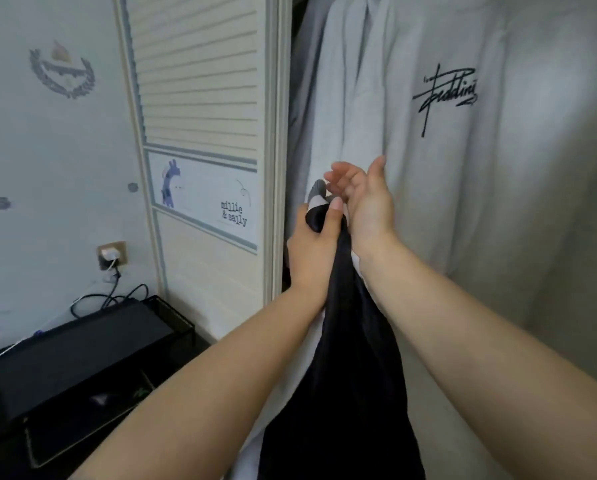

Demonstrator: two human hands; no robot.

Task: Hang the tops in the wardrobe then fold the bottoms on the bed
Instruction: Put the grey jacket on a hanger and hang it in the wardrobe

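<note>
Pale wall filled the left of the view, marked with a grey wreath-shaped sticker and carrying a socket with a white plug in it. Below the socket, cables ran down to a black box standing in the lower left corner, with a black wire basket at its right end. Next came the cream wardrobe door, slatted on top, with a picture panel across its middle showing a blue animal and the words "millie & sally".

Just right of the door's edge, the left hand gripped the gathered top of a black garment, fingers and thumb curled tightly round the cloth, with a bit of white and grey fabric poking out above the fist. The garment hung straight down between both forearms to the bottom edge of the view. The right hand was touching the left one, fingers loosely spread and holding nothing that could be made out.

Behind both hands, inside the open wardrobe, hung a light grey sweatshirt bearing a black scrawled signature on its chest, with another grey top beside it towards the door.
</note>
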